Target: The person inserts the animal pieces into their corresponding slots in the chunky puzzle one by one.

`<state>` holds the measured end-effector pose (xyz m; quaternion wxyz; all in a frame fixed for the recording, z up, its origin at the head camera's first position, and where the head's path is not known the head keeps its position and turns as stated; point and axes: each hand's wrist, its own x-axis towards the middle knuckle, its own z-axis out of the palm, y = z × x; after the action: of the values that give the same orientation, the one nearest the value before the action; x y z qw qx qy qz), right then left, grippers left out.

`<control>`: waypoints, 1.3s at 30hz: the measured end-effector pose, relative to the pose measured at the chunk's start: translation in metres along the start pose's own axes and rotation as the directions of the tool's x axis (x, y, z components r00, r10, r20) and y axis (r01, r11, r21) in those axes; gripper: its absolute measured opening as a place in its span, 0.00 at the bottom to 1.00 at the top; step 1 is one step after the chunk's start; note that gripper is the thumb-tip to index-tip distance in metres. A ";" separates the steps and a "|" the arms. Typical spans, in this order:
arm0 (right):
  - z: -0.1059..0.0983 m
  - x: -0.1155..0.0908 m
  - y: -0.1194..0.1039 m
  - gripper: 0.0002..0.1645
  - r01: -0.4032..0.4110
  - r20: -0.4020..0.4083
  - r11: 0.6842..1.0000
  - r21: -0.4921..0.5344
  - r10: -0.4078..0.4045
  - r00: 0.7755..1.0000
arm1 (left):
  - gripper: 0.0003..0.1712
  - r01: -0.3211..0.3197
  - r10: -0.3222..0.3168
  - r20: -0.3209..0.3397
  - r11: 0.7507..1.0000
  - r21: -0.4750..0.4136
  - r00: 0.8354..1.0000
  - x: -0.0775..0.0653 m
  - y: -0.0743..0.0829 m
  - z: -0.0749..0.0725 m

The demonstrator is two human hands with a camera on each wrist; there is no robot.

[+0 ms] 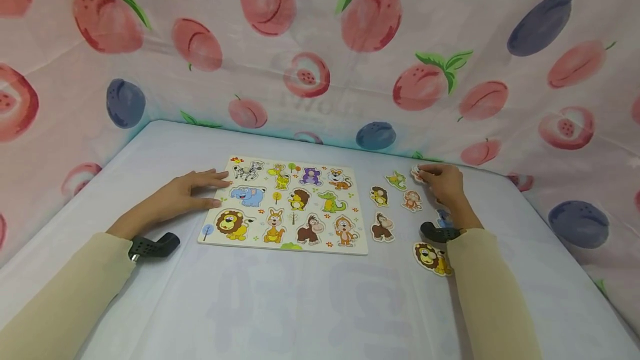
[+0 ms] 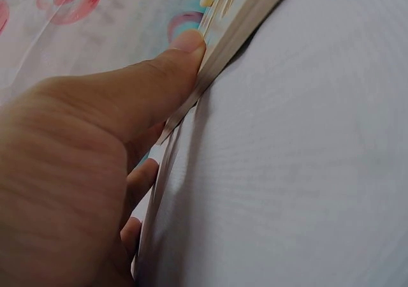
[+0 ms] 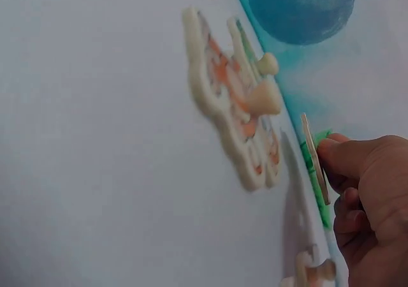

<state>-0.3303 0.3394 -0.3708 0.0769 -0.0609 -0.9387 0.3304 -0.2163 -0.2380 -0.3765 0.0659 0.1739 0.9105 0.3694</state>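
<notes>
My left hand (image 1: 182, 196) rests at the left edge of a wooden animal puzzle board (image 1: 260, 213), fingers extended. In the left wrist view its thumb (image 2: 182, 57) presses on the board's side and top edge. To the right of the board, my right hand (image 1: 446, 186) pinches a small puzzle piece (image 1: 415, 174). That piece (image 3: 313, 156) shows edge-on in the right wrist view, between thumb and fingers, its picture hidden. Near that hand lie a crocodile piece (image 1: 396, 180) and a monkey piece (image 1: 412, 201), whose knob (image 3: 264, 97) sticks up.
Further loose pieces lie right of the board: a hedgehog (image 1: 379, 196), a gorilla (image 1: 383, 227), a lion (image 1: 431, 258) and a blue piece (image 1: 443, 218) partly behind the right wrist. A fruit-print cloth (image 1: 325, 26) hangs behind the white-covered table (image 1: 280, 304).
</notes>
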 end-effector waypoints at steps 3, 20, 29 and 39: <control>-0.001 0.000 -0.006 0.19 0.022 0.009 0.999 0.041 -0.023 1.000 | 0.31 -0.006 0.006 -0.001 1.000 0.003 1.000 0.000 0.000 0.000; 0.002 -0.015 -0.049 0.18 0.220 0.003 0.968 0.120 -0.222 0.975 | 0.33 0.016 -0.016 0.004 1.000 0.000 1.000 0.001 0.000 0.000; 0.017 -0.025 -0.075 0.16 0.249 0.043 0.954 0.166 -0.259 0.965 | 0.33 0.017 -0.017 0.007 1.000 -0.001 1.000 -0.001 0.001 -0.001; 0.024 -0.033 -0.096 0.17 0.291 0.069 0.921 0.258 -0.318 0.946 | 0.32 0.013 -0.013 0.007 1.000 0.006 1.000 0.001 0.000 0.002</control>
<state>-0.3083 0.2450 -0.3323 0.0830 0.1139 -0.8917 0.4302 -0.2168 -0.2365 -0.3781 0.0711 0.1697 0.9125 0.3655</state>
